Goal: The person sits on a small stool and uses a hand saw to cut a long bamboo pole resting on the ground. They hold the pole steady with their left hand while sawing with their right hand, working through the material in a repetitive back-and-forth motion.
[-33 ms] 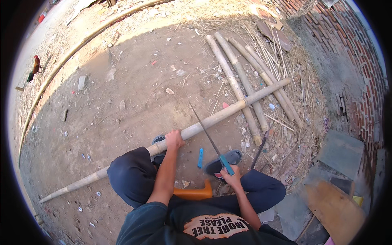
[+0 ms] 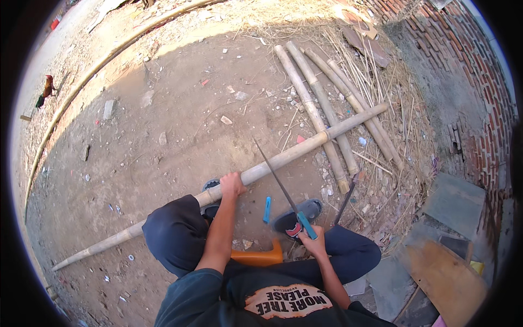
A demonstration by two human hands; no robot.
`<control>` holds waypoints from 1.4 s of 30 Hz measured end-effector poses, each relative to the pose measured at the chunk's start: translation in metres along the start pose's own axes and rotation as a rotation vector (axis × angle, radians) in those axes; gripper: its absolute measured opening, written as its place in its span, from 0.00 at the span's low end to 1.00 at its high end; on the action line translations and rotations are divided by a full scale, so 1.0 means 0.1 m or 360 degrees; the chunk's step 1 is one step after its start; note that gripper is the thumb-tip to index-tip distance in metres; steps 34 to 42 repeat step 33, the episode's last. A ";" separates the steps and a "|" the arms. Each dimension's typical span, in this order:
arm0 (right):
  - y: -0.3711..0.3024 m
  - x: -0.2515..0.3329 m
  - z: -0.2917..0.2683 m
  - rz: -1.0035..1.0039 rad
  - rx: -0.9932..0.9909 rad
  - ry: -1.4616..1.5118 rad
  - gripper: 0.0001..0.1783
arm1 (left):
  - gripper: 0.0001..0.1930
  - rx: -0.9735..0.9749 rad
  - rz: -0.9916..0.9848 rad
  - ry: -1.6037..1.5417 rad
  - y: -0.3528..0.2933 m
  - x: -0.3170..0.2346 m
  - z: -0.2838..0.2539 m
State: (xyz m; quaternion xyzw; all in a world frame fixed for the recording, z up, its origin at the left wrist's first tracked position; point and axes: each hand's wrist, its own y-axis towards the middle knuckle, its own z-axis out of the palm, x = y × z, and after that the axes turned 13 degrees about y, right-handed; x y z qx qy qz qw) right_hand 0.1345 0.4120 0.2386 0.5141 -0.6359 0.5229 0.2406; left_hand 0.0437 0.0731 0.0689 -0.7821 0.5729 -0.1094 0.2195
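Note:
A long bamboo pole (image 2: 294, 151) runs slantwise from lower left to upper right. My left hand (image 2: 233, 185) is wrapped round it near my knee and presses it. The blade of a hand saw (image 2: 281, 188) lies across the pole to the right of that hand; whether its teeth are in a cut is too small to tell. My right hand (image 2: 312, 243) is closed on the saw's teal handle, above my shoe (image 2: 309, 209). A small blue cutter knife (image 2: 267, 210) lies on the ground between pole and shoe.
Several shorter bamboo pieces (image 2: 318, 92) lie under the pole's far end. An orange plastic stool (image 2: 261, 257) is beneath me. A dark blade-like strip (image 2: 346, 199) lies by my right knee. Flat boards (image 2: 447, 275) and a brick wall (image 2: 463, 60) stand at the right. A rooster (image 2: 46, 90) is far left.
My right hand has drawn the saw slightly back toward my body. My left hand and the bamboo pole stay in place.

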 end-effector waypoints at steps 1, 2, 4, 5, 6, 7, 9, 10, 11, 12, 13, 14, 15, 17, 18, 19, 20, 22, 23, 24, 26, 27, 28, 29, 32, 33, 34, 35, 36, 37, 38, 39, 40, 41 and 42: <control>-0.18 0.08 -0.14 -0.0121 0.0030 -0.0035 0.15 | 0.20 0.0050 0.0015 -0.0010 0.03 -0.01 -0.07; -0.31 0.13 -0.23 -0.0246 0.0053 -0.0055 0.15 | 0.20 0.0093 0.0035 -0.0006 0.04 -0.02 -0.13; -0.31 0.10 -0.25 -0.0300 0.0062 -0.0052 0.15 | 0.20 0.0026 -0.0001 0.0020 0.03 0.00 -0.08; -0.30 0.09 -0.23 -0.0327 0.0069 -0.0052 0.15 | 0.20 -0.0005 -0.0022 0.0032 0.02 0.01 -0.05; -0.20 0.13 -0.11 -0.0218 0.0042 -0.0080 0.15 | 0.20 -0.0018 -0.0018 0.0035 0.03 0.00 -0.05; -0.04 0.19 0.05 -0.0108 0.0016 -0.0108 0.14 | 0.20 -0.0030 -0.0015 0.0038 0.03 -0.02 -0.04; 0.49 -0.04 0.46 -0.0346 0.0039 -0.0076 0.14 | 0.20 -0.0011 0.0001 0.0029 0.05 0.01 -0.06; 0.73 -0.07 0.71 -0.0387 0.0036 -0.0107 0.15 | 0.21 0.0024 0.0018 0.0011 0.08 0.00 -0.06; 0.87 -0.08 0.89 -0.0431 0.0034 -0.0131 0.15 | 0.21 0.0057 0.0032 0.0000 0.09 0.02 -0.07; 0.92 -0.08 0.91 -0.0386 0.0039 -0.0080 0.16 | 0.21 0.0065 0.0032 -0.0005 0.10 0.01 -0.10; 0.95 -0.08 0.91 -0.0342 0.0041 -0.0029 0.16 | 0.21 0.0071 0.0034 -0.0008 0.10 0.00 -0.13; 0.98 -0.08 0.90 -0.0299 0.0041 0.0022 0.16 | 0.22 0.0075 0.0039 -0.0011 0.11 -0.01 -0.17; 0.85 -0.18 0.78 -0.0273 0.0040 -0.0009 0.16 | 0.21 0.0059 0.0028 -0.0001 0.00 0.00 -0.09; 0.57 -0.21 0.38 -0.0189 0.0051 0.0120 0.16 | 0.21 -0.0051 -0.0005 -0.0001 -0.01 -0.01 -0.10; 0.18 -0.19 0.14 -0.0053 0.0079 0.0270 0.16 | 0.21 0.0002 -0.0011 -0.0002 -0.07 -0.02 -0.02; -0.02 -0.28 -0.05 -0.0197 0.0079 0.0100 0.16 | 0.21 0.0015 -0.0017 0.0004 -0.01 0.00 -0.09; -0.15 -0.33 -0.18 -0.0333 0.0075 -0.0072 0.16 | 0.21 0.0035 -0.0018 0.0010 0.03 -0.01 -0.13; -0.25 -0.14 -0.20 -0.0258 0.0099 -0.0075 0.15 | 0.21 0.0039 -0.0034 0.0011 0.00 -0.02 -0.11; -0.24 -0.07 -0.18 -0.0220 0.0112 -0.0073 0.15 | 0.21 0.0041 -0.0044 0.0015 -0.01 -0.01 -0.11; -0.15 0.00 -0.08 -0.0146 0.0071 -0.0050 0.14 | 0.21 0.0049 -0.0036 0.0014 0.01 -0.02 -0.14; 0.20 -0.04 0.23 -0.0116 0.0042 0.0006 0.15 | 0.21 0.0074 -0.0012 0.0003 0.02 -0.06 -0.17; 0.47 -0.10 0.46 -0.0186 0.0049 0.0004 0.15 | 0.20 0.0048 -0.0020 0.0003 0.03 -0.06 -0.15; 0.73 -0.15 0.69 -0.0259 0.0055 0.0006 0.16 | 0.20 0.0009 -0.0035 0.0004 0.07 -0.04 -0.11; 0.86 -0.14 0.86 -0.0331 0.0045 -0.0043 0.16 | 0.20 -0.0012 -0.0046 0.0006 0.06 -0.02 -0.04; 0.92 0.03 0.91 -0.0239 0.0006 0.0018 0.15 | 0.20 -0.0086 -0.0006 -0.0004 0.08 0.03 -0.01; 0.92 0.04 0.93 -0.0237 -0.0003 0.0021 0.15 | 0.20 -0.0087 0.0002 -0.0001 0.10 0.04 -0.01; 0.92 0.04 0.93 -0.0237 -0.0003 0.0021 0.15 | 0.20 -0.0087 0.0002 -0.0001 0.10 0.04 -0.01; 0.92 0.04 0.93 -0.0237 -0.0003 0.0021 0.15 | 0.20 -0.0087 0.0002 -0.0001 0.10 0.04 -0.01; 0.92 0.04 0.93 -0.0237 -0.0003 0.0021 0.15 | 0.20 -0.0087 0.0002 -0.0001 0.10 0.04 -0.01; 0.92 0.04 0.93 -0.0237 -0.0003 0.0021 0.15 | 0.20 -0.0087 0.0002 -0.0001 0.10 0.04 -0.01; 0.92 0.04 0.93 -0.0237 -0.0003 0.0021 0.15 | 0.20 -0.0087 0.0002 -0.0001 0.10 0.04 -0.01; 0.92 0.04 0.93 -0.0237 -0.0003 0.0021 0.15 | 0.20 -0.0087 0.0002 -0.0001 0.10 0.04 -0.01; 0.92 0.04 0.93 -0.0237 -0.0003 0.0021 0.15 | 0.20 -0.0087 0.0002 -0.0001 0.10 0.04 -0.01; 0.92 0.04 0.93 -0.0237 -0.0003 0.0021 0.15 | 0.20 -0.0087 0.0002 -0.0001 0.10 0.04 -0.01; 0.92 0.04 0.93 -0.0237 -0.0003 0.0021 0.15 | 0.20 -0.0087 0.0002 -0.0001 0.10 0.04 -0.01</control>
